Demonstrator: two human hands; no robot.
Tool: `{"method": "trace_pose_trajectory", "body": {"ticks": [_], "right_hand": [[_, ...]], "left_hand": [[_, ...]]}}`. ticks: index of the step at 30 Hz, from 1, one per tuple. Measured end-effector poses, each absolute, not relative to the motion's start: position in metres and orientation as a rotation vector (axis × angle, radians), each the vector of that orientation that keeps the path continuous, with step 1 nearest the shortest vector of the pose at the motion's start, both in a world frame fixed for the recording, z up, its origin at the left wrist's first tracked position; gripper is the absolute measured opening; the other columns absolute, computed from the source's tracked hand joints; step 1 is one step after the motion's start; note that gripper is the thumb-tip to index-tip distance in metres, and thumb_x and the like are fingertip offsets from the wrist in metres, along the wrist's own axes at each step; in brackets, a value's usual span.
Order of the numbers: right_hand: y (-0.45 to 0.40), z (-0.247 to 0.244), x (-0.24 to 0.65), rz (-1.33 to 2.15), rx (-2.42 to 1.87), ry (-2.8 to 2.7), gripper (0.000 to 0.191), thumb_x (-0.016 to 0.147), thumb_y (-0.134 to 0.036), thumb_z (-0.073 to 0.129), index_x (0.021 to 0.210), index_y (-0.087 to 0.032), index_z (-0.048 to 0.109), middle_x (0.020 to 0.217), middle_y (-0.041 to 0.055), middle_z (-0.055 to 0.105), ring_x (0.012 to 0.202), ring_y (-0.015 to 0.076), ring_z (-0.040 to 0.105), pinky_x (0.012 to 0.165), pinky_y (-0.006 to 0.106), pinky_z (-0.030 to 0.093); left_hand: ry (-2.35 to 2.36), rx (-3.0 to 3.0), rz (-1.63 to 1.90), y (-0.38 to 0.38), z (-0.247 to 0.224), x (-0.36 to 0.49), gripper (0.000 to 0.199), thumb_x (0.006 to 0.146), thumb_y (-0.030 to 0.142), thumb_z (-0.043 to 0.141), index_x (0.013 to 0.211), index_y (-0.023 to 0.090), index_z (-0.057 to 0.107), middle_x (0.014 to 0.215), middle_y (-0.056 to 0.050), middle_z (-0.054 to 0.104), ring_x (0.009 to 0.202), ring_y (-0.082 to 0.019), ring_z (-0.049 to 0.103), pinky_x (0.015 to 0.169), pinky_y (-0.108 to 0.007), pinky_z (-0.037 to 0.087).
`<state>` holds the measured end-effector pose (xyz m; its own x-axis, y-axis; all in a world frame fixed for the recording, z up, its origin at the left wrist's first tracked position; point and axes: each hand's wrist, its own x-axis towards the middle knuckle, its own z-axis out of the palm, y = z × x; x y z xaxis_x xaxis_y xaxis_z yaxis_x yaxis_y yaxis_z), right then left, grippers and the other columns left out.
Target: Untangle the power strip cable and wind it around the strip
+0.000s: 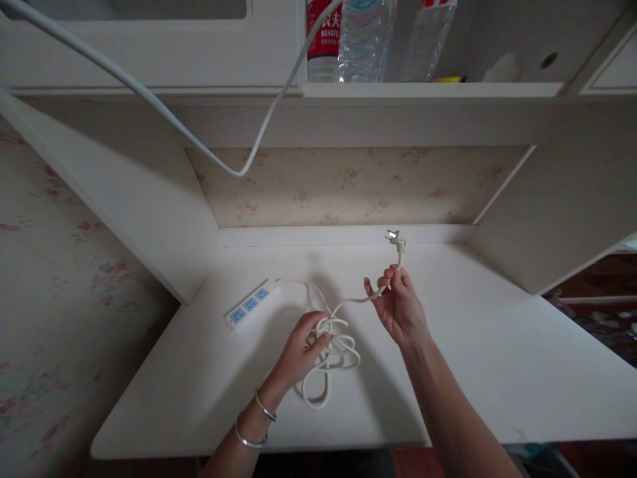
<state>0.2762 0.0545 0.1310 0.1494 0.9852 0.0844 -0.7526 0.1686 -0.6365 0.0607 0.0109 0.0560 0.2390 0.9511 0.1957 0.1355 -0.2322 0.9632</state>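
Observation:
A looped white power cord [343,358] hangs from my left hand [306,345], whose fingers are closed round the bundle. My right hand [401,305] pinches the cord just below its plug [397,240]; the metal prongs point up and to the left. Between the two hands a stretch of cord runs slightly slack. On the desk to the left lies a white power strip [253,305] with blue socket faces, its cord leading to the bundle.
The white desk [497,358] has side panels and a flowered back wall. Overhead, a shelf [432,90] holds several plastic bottles [365,40]. A thick white cable [239,171] dangles in front of the cupboard at upper left.

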Motion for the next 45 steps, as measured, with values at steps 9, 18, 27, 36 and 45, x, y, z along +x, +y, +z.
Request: {"method": "trace_pose_trajectory", "body": {"ticks": [9,18,27,36,45], "right_hand": [[0.061,0.177,0.27,1.381,-0.215,-0.565,0.01,0.091,-0.021,0.05,0.095,-0.025,0.059,0.068,-0.0081,0.046,0.055,0.0049,0.043,0.081,0.027,0.048],[0.048,0.208,0.249,1.509,0.031,-0.493,0.013,0.093,-0.014,0.043,0.095,-0.021,0.054,0.064,-0.0085,0.046,0.052,0.0051,0.041,0.074,0.026,0.045],[0.035,0.165,0.273,1.413,-0.136,-0.376,0.029,0.09,-0.048,0.053,0.08,-0.021,0.056,0.06,-0.008,0.043,0.05,0.0059,0.041,0.067,0.026,0.044],[0.033,0.102,0.309,1.286,-0.377,-0.204,0.017,0.089,-0.038,0.06,0.092,-0.021,0.059,0.064,-0.0083,0.048,0.057,0.0054,0.047,0.069,0.026,0.049],[0.008,0.094,0.316,1.41,-0.404,-0.234,0.018,0.088,-0.034,0.06,0.097,-0.019,0.059,0.061,-0.0083,0.039,0.05,0.003,0.037,0.044,0.014,0.038]], "left_hand": [[1.043,1.13,1.067,0.008,0.06,0.054,0.052,0.085,0.049,0.056,0.126,0.018,0.05,0.11,-0.01,0.06,0.081,-0.017,0.062,0.062,-0.025,0.048],[1.252,1.921,1.079,-0.005,0.098,0.065,0.008,0.085,0.027,0.062,0.087,0.021,0.067,0.088,-0.002,0.061,0.072,-0.012,0.057,0.068,-0.023,0.044],[1.65,2.379,0.788,-0.013,0.07,0.077,0.011,0.09,0.024,0.055,0.089,0.025,0.066,0.085,-0.002,0.065,0.074,-0.018,0.062,0.06,-0.027,0.041],[1.315,2.106,0.871,-0.021,0.055,0.103,0.009,0.088,0.019,0.056,0.093,0.023,0.063,0.097,-0.002,0.063,0.094,-0.017,0.058,0.083,-0.029,0.046],[1.381,2.469,0.656,0.021,0.084,0.085,0.019,0.087,0.036,0.057,0.099,0.024,0.064,0.102,-0.004,0.064,0.099,-0.021,0.056,0.091,-0.036,0.04]]}}
